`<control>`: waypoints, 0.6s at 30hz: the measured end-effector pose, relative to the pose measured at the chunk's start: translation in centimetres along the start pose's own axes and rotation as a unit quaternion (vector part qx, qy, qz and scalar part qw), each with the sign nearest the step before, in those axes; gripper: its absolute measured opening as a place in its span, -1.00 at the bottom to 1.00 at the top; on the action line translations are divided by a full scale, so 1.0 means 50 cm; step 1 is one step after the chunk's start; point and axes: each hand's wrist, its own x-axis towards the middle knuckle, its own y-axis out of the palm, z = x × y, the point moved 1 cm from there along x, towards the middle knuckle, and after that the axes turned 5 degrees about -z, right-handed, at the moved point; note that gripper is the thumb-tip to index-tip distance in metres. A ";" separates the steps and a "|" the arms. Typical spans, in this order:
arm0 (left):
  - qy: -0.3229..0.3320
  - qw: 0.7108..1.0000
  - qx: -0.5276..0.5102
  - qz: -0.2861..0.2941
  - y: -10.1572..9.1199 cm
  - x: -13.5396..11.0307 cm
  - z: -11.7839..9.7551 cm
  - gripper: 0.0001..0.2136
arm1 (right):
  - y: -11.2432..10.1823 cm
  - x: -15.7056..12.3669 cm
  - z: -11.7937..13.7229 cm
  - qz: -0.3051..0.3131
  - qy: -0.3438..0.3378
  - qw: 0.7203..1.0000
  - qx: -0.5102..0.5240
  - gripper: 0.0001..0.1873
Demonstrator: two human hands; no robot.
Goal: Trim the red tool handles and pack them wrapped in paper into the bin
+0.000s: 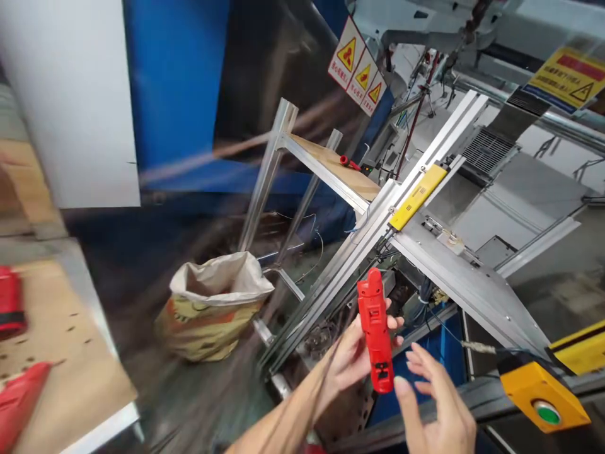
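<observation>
My left hand [350,359] grips a red plastic tool housing [375,331], which stands upright with slots and a black patch near its lower end. My right hand [437,403] is beside the housing with its fingers spread, and its fingertips seem just apart from the red body. On a wooden board [61,328] at the far left lie a red-and-black tool body [10,302] and another red piece [19,400], both out of reach of my hands.
Behind my hands stands an aluminium-profile frame [340,265] with a yellow strip [418,197]. A yellow box with a green button [541,397] is at the lower right. A paper sack [212,309] sits on the floor. A small red item [350,162] lies on a wooden shelf.
</observation>
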 end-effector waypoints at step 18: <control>-0.001 0.995 -0.081 0.065 -0.043 0.060 -0.004 -0.66 | 0.121 -0.008 -0.007 -0.122 -0.067 0.984 -0.110 -0.61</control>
